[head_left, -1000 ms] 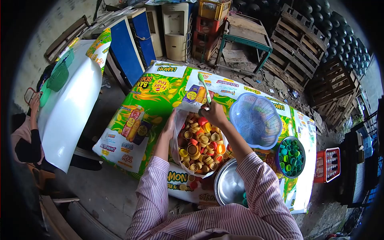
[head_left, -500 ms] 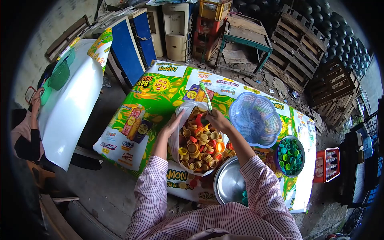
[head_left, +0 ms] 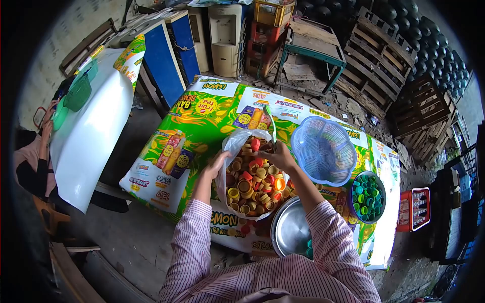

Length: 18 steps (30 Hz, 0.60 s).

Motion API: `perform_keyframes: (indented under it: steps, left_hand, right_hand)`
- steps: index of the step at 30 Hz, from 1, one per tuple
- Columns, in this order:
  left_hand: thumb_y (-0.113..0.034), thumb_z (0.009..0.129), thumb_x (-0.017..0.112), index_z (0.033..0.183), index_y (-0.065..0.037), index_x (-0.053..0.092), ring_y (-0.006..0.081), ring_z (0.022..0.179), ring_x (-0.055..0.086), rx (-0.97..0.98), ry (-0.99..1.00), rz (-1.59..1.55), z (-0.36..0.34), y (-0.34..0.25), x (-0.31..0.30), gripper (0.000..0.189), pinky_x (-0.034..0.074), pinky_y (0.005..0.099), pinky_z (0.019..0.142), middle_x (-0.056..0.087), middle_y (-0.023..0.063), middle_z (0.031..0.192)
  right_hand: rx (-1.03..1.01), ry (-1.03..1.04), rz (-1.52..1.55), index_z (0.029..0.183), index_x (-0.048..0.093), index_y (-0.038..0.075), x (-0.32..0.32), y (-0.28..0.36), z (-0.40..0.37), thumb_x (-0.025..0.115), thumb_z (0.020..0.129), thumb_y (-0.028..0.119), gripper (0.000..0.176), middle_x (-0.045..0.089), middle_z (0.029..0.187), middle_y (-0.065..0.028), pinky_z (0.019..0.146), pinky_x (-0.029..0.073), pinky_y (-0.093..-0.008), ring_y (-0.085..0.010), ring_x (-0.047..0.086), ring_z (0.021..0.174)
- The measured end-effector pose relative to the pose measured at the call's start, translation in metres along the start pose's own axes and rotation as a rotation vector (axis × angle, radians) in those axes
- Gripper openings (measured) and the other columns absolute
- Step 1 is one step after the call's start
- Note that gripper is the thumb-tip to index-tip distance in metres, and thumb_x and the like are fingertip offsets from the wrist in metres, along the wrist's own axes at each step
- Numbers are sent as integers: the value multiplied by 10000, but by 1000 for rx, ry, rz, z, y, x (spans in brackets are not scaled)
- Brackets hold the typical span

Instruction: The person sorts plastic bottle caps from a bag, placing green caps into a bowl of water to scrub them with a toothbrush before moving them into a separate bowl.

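Observation:
An opened white plastic bag point(head_left: 221, 188) stands before me, full of yellow, orange and red bottle caps point(head_left: 252, 184). My left hand point(head_left: 217, 164) is closed on the bag's left rim. Over the right side of the opening, my right hand point(head_left: 279, 157) grips a slim green-and-white tool point(head_left: 273, 126) that points away from me. Its fingers reach over the caps, close to a red one. To the right of this hand is a blue plastic colander point(head_left: 323, 169). A steel basin point(head_left: 292, 233) with a few green caps sits below my right forearm.
A printed fruit-tea sheet covers the table point(head_left: 151, 166). Green caps fill a dark-rimmed bowl point(head_left: 367, 218) at the right. A red bottle crate point(head_left: 413, 209) stands beyond that edge. At far left, another person's hand point(head_left: 48, 123) is by a green basket point(head_left: 78, 93). Pallets point(head_left: 376, 55) stand behind.
The tool in my right hand has swung to the right, and that hand's fingers have stretched left over the caps. My left hand stays at the bag's rim; the bag's mouth has shifted slightly.

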State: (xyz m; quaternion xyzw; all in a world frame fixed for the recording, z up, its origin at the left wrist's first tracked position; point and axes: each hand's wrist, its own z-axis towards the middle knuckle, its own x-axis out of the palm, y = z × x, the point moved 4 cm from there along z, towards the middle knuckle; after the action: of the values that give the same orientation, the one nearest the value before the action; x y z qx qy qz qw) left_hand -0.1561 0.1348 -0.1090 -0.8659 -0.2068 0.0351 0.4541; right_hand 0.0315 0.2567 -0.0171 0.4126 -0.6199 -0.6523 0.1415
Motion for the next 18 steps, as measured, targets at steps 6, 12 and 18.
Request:
perform_keyframes:
  steps: [6, 12, 18]
  left_hand:
    - [-388, 709, 518, 1124, -55, 455, 233, 1022, 419, 175, -48, -40, 14, 9, -6, 536, 333, 366, 893, 453, 122, 1123]
    - [-337, 754, 481, 1154, -11, 452, 225, 891, 547, 128, -10, -192, 21, 12, -6, 517, 439, 338, 795, 557, 135, 1033]
    - [-424, 706, 538, 1205, -24, 433, 227, 991, 465, 99, 48, -221, 12, 6, 3, 647, 350, 341, 880, 488, 134, 1142]
  right_hand:
    - [-61, 97, 169, 851, 510, -1, -27, 16, -107, 720, 688, 216, 344, 591, 843, -102, 715, 435, -297, -141, 549, 797]
    - [113, 265, -388, 928, 574, 25, -55, 18, -204, 708, 617, 134, 356, 584, 813, -134, 723, 440, -328, -233, 581, 794]
    - [55, 78, -362, 882, 592, 18, -56, 26, -180, 701, 634, 143, 298, 592, 808, -135, 714, 452, -338, -263, 590, 783]
